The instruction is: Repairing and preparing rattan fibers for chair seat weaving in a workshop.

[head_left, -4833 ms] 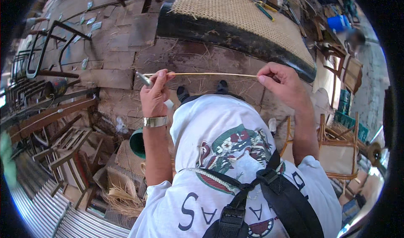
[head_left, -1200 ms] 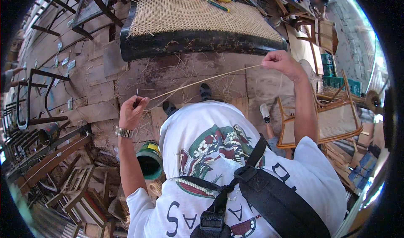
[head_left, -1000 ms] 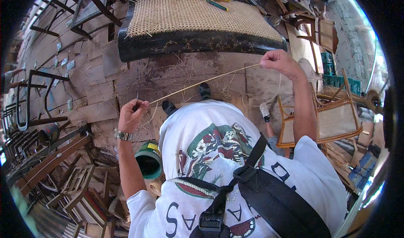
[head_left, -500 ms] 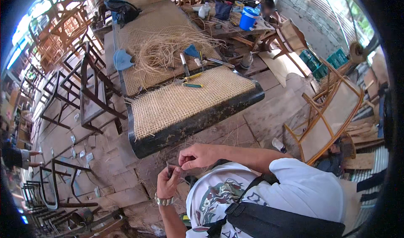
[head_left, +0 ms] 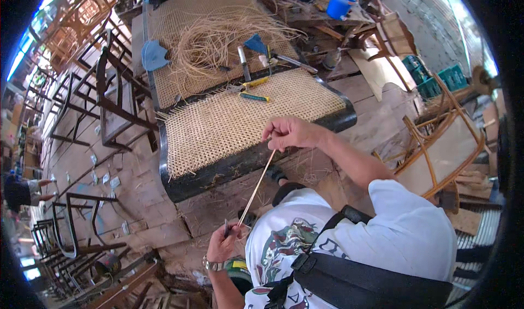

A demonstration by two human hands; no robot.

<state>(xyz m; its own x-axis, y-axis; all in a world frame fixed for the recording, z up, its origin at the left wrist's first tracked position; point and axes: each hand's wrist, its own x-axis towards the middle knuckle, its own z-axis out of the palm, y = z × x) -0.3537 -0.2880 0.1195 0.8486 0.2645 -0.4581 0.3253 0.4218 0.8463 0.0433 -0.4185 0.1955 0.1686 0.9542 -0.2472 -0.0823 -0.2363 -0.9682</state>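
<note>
A thin pale cane strand [head_left: 256, 186] is stretched slantwise between my two hands. My right hand [head_left: 293, 134] pinches its upper end, just in front of the bench's near edge. Lower down, my left hand [head_left: 222, 244] is closed around the other end. A small dark, flat piece [head_left: 226, 228], perhaps a blade, also sticks up from the left fingers. Beyond my hands, a woven cane panel [head_left: 218, 129] covers the near end of the long dark-framed bench [head_left: 256, 157].
Pliers [head_left: 254, 97], a white-handled knife [head_left: 243, 58] and a heap of loose cane strands [head_left: 210, 44] lie on the bench. Dark chair frames [head_left: 117, 104] stand at left; a wooden chair [head_left: 436, 145] leans at right. Another person [head_left: 22, 191] is at far left.
My right hand has moved up and away from the left, drawing the cane strand out between them. My left hand has lowered slightly. The view has shifted a little.
</note>
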